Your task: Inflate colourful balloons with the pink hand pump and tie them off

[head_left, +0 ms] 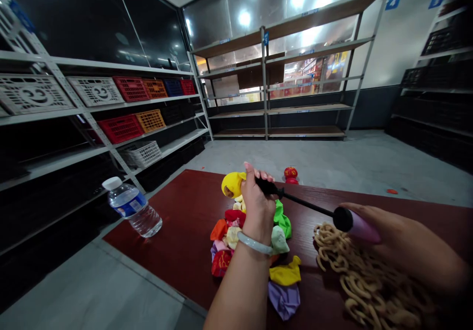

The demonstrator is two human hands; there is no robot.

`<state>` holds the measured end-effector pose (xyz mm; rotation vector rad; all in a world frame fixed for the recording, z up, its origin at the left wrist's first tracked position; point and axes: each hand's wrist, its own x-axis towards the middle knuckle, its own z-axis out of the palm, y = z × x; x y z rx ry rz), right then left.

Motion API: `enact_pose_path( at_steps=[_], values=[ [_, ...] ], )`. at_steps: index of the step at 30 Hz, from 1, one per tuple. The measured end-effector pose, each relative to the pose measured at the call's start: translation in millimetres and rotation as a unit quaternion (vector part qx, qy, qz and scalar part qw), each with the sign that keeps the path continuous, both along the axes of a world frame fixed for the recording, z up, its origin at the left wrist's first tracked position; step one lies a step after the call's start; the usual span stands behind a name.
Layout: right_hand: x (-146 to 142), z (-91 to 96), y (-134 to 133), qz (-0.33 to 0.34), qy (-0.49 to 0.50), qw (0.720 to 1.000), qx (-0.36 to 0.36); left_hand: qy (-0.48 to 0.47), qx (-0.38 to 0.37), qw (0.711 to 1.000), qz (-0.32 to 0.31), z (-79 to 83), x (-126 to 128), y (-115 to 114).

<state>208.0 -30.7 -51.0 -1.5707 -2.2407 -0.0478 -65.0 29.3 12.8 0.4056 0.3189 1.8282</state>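
My left hand [254, 194], with a pale bangle on the wrist, is closed around the black end of a balloon pump [306, 203]. A yellow balloon [232, 184], partly rounded out and with a dark print, sits at that end beside my thumb. My right hand [393, 226] is wrapped round the pump's pink-purple part, and the thin black rod shows between both hands. Under my left wrist lies a pile of limp balloons, among them a green one [282, 219], a yellow one [286, 272] and a purple one [284, 299]. My forearm hides part of the pile.
A water bottle [136, 209] stands on the left of the dark red table [173, 212]. Tan curled pieces [360, 285] lie heaped below my right hand. Red round objects [290, 173] show past the far edge. Shelves with crates [121, 128] line the left wall.
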Motion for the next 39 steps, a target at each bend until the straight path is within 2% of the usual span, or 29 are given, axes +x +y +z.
enact_pose_path(
  at_steps=[4,9,15,21,27,30,35,39],
  values=[
    [6.0,-2.0,4.1,-0.004,0.006,1.000,-0.022,-0.018,0.011,0.999,-0.035,2.4,-1.1,-1.2],
    [3.9,-2.3,2.9,-0.003,0.006,1.000,-0.029,-0.046,0.025,0.999,-0.013,1.2,-2.2,0.6],
    [7.9,1.4,3.9,-0.023,0.016,0.997,-0.065,-0.005,0.031,0.999,-0.032,0.6,10.1,-4.6],
    [13.9,5.3,6.9,-0.035,0.027,0.998,-0.051,0.027,-0.004,0.999,0.040,-5.7,14.8,0.0],
    [9.9,8.4,4.9,-0.025,0.035,0.998,-0.045,0.045,-0.001,0.998,0.050,-3.9,10.4,0.0],
    [7.6,11.8,2.6,-0.032,0.033,0.998,-0.043,0.061,0.024,0.997,0.038,-0.5,10.4,-5.4],
    [7.6,12.7,0.6,-0.040,0.044,0.997,-0.049,0.036,0.051,0.998,-0.017,3.2,6.2,-10.4],
    [9.8,13.4,1.2,-0.032,0.051,0.997,-0.048,0.067,0.046,0.997,-0.017,1.6,1.2,-4.8]
  ],
)
